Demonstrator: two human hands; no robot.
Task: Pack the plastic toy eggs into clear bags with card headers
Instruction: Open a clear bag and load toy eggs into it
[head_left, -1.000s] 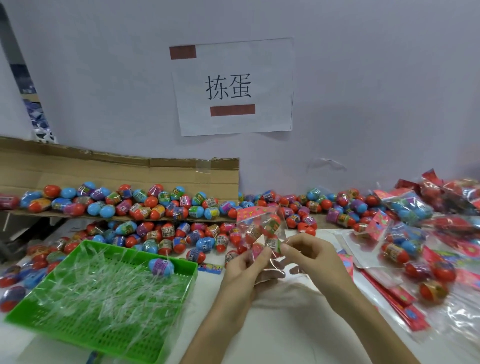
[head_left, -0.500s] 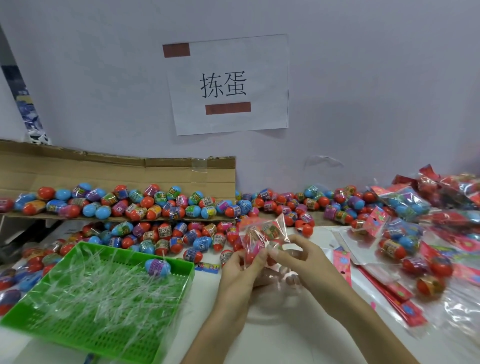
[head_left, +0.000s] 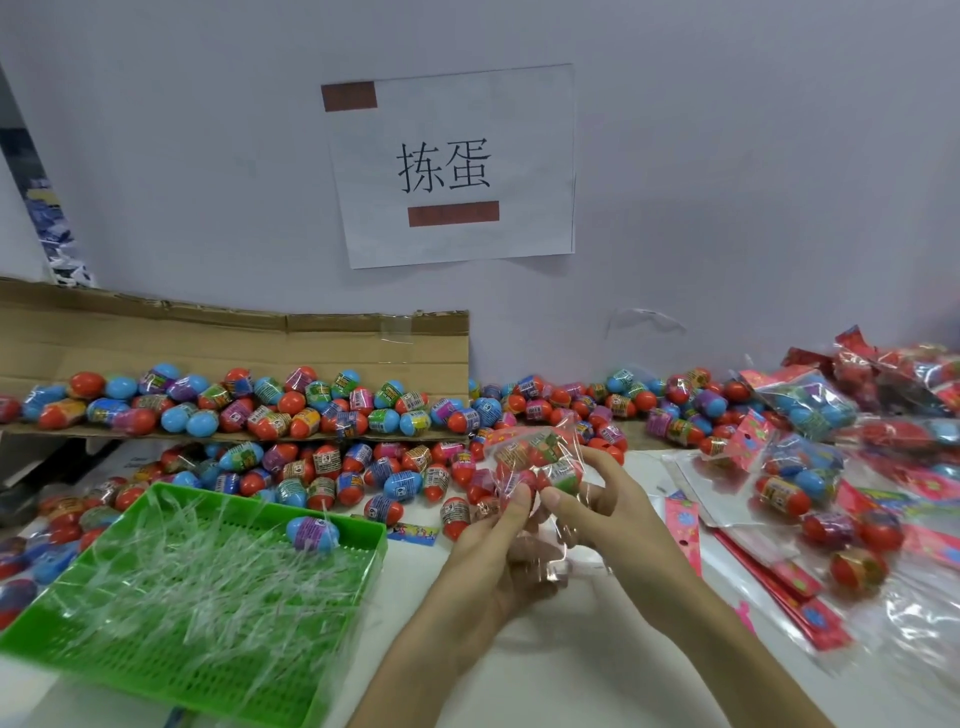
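A clear bag (head_left: 537, 460) holding several toy eggs, with a pink card header at its top, is held up over the white table. My left hand (head_left: 493, 551) pinches its lower left side. My right hand (head_left: 597, 504) pinches the lower right, thumb against an egg inside. Loose plastic eggs (head_left: 332, 467), red, blue and purple, lie in a long heap behind the hands and on a cardboard flap (head_left: 234, 410). One blue and purple egg (head_left: 313, 533) rests in the green tray (head_left: 130, 670).
The green tray at front left holds several thin clear strips. Filled bags (head_left: 800, 410) and flat pink card headers (head_left: 795, 582) are piled on the right. A paper sign (head_left: 452, 166) hangs on the wall behind.
The bag and both hands have stayed in about the same place; the fingers have shifted along the bag's lower part, and my view has tilted slightly.
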